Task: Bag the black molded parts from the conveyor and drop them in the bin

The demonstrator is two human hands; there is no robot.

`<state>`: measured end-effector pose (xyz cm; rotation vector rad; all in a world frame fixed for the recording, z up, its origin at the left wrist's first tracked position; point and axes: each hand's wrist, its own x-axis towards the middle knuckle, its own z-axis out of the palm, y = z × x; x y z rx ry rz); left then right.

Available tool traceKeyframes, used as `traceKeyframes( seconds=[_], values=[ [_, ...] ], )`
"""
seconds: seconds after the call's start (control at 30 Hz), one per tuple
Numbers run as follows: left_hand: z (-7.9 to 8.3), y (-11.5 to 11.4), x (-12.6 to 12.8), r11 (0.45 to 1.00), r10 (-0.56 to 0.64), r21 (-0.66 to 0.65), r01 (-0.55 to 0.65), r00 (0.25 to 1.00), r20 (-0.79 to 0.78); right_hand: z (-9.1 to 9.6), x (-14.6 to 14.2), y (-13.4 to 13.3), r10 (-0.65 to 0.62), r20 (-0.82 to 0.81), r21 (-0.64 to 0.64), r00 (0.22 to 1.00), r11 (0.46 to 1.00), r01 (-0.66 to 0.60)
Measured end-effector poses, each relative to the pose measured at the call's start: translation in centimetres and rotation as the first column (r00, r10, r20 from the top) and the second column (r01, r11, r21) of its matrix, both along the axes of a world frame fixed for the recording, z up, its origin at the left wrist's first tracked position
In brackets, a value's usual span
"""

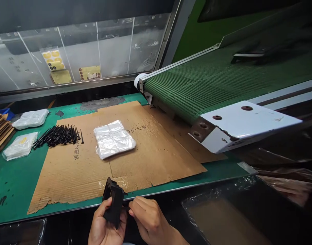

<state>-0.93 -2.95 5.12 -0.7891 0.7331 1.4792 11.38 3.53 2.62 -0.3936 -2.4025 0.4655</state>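
Note:
My left hand (106, 225) is closed around a black plastic housing (114, 203) with an open frame at its top, tilted up just off the table's front edge. Close against its right side, my right hand (151, 219) has its fingers pinched together. Something dark shows at those fingertips, but I cannot make out what it is. On the cardboard sheet (156, 160) beyond my hands lies a stack of clear plastic bags (114, 139). A pile of thin black pins with heads (59, 135) lies to its left.
A green conveyor belt (186, 88) slopes up at the right, carrying a dark part (248, 55). Its white end bracket (247, 119) juts out over the table. More bag stacks (20, 145) and stacked cardboard pieces (0, 131) are at the left on the green mat (15, 183).

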Motion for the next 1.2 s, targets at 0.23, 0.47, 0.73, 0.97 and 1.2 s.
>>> traceKeyframes(
  seconds=[0.23,0.47,0.73,0.97,1.2],
  values=[
    [-1.7,-1.6,-0.2,0.942,-0.319,0.053,0.332,0.933,-0.166,-0.2,0.7,2.0,-0.056,-0.047,-0.277,0.997,0.96,0.041],
    [-2.7,-1.9,-0.6,0.895,-0.266,0.254,0.367,0.896,-0.357,0.5,1.2,1.8,0.194,-0.022,-0.237,0.981,0.952,-0.194],
    [-3.2,-2.2,-0.5,0.856,-0.289,0.31,0.414,0.88,-0.377,0.4,1.1,0.8,0.249,0.041,-0.122,0.968,0.962,-0.242],
    [-3.4,-2.3,-0.3,0.87,-0.282,0.282,0.403,0.878,-0.386,1.0,1.1,0.5,0.234,0.075,-0.012,0.969,0.972,-0.234],
    [-3.7,-2.1,-0.3,0.867,-0.276,0.301,0.397,0.885,-0.375,1.1,2.5,0.0,0.405,0.057,-0.095,0.912,0.912,-0.399]
  ],
)
